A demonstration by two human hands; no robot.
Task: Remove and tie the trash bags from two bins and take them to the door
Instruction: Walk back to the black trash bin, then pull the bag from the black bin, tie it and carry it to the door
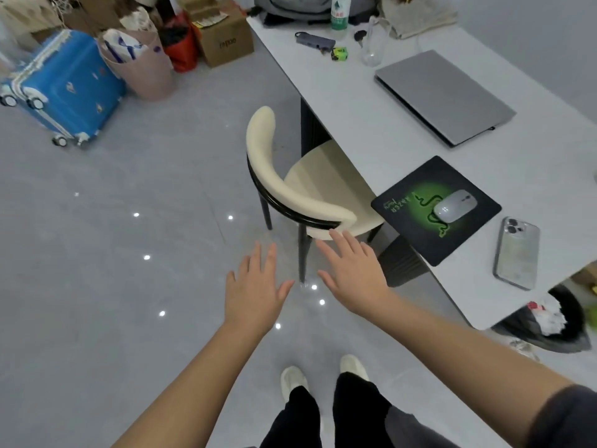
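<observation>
left hand [255, 294]: spread, empty
right hand [353, 270]: spread, empty
black-bag bin [563, 333]: under table [365, 124] edge, right
pink bin [145, 72]: far left
mousepad [407, 218]: "RAZER"
box [226, 43]: "rapoo"

Both hands, left hand [255, 291] and right hand [353, 270], stretch out flat and hold nothing, above the grey floor [129, 253] beside a cream chair [290, 185]; a black-lined trash bin [549, 321] stands under the white desk [371, 124].

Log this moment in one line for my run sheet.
left hand: open | right hand: open | black-bagged bin: by desk end | pink bin: beside suitcase | progress: nothing removed
</observation>
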